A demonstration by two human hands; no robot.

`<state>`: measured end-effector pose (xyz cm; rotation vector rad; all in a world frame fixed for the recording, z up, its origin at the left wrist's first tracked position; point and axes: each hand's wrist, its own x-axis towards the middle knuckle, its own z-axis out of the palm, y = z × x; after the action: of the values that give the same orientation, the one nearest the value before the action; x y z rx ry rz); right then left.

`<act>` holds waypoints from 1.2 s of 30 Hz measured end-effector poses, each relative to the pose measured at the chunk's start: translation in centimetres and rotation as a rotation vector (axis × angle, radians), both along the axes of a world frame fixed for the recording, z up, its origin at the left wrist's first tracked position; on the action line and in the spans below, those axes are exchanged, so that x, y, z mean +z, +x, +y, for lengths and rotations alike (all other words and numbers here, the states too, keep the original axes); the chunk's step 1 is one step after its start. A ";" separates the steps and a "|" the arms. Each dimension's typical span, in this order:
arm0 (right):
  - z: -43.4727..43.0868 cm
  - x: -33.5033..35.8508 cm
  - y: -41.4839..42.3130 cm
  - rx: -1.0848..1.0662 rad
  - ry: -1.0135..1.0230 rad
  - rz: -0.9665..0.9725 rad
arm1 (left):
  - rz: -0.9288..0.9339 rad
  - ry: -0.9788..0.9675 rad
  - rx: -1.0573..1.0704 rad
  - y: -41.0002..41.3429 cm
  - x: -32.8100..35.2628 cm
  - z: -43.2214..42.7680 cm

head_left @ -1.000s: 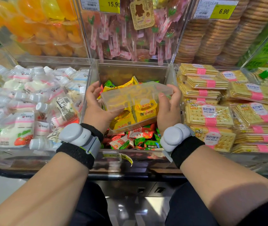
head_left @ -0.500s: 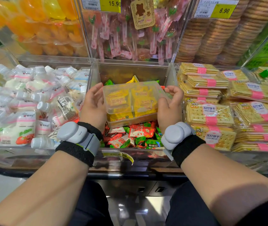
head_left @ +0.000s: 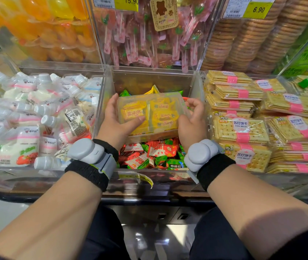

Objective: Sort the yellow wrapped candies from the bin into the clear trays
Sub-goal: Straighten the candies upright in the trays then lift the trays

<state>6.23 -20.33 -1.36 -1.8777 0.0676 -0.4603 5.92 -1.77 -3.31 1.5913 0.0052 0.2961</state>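
Note:
A clear tray [head_left: 155,135] holding several yellow wrapped candies [head_left: 165,117] hovers level over the middle bin [head_left: 100,109]. My left hand [head_left: 114,126] grips its left end, thumb lying across the top. At the tray's right end is my right hand [head_left: 192,122], holding it with curled fingers at the far corner and the heel against the near corner. Beneath the tray the bin holds mixed red, green and yellow candies [head_left: 153,152]; most of the yellow ones there are hidden by the tray.
Drink pouches with white caps [head_left: 36,117] fill the bin on the left. Packs of soda biscuits [head_left: 243,128] are stacked on the right. Behind stand upright bins of orange jelly cups [head_left: 42,34], pink lollipops [head_left: 145,38] and round biscuits [head_left: 243,42].
The tray was tilted a second ago and is now level, a little farther back over the bin. My left thumb has come over its top.

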 end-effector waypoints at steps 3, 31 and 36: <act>0.1 0.0 0.0 0.013 0.009 0.003 | 0.001 0.112 0.005 -0.1 -0.3 0.2; 0.0 -0.1 0.1 0.041 0.011 0.188 | -0.007 0.247 0.008 -0.2 -0.3 0.2; 0.0 0.1 0.0 0.043 0.016 0.176 | -0.007 0.254 0.013 -0.2 -0.3 0.2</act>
<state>6.19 -20.32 -1.27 -1.8964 0.1481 -0.2636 5.74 -1.53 -3.64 1.8425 -0.0286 0.3222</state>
